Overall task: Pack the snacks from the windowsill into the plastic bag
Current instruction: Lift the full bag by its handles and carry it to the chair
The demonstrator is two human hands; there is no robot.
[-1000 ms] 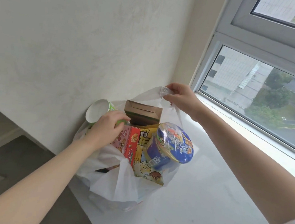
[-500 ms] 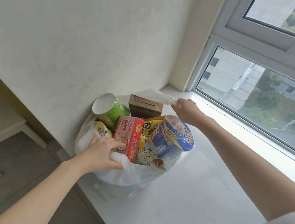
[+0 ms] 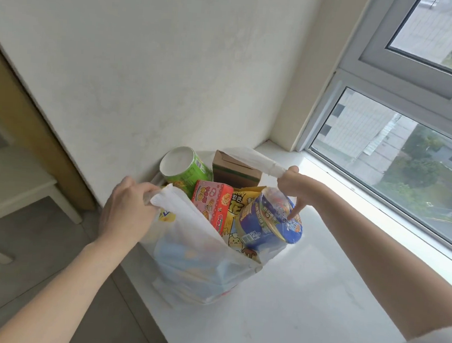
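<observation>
Plastic bag (image 3: 198, 266), thin translucent white film, stands mid-frame on the smooth white windowsill (image 3: 303, 312), packed full. Inside: green cylindrical can (image 3: 185, 169), brown cardboard box (image 3: 233, 169), red printed carton (image 3: 213, 204), yellow crinkly packet (image 3: 238, 221), blue round noodle bowl (image 3: 268, 223). Left hand (image 3: 127, 212) grips one handle; right hand (image 3: 298, 183) pinches the other, forefinger resting on the bowl lid.
</observation>
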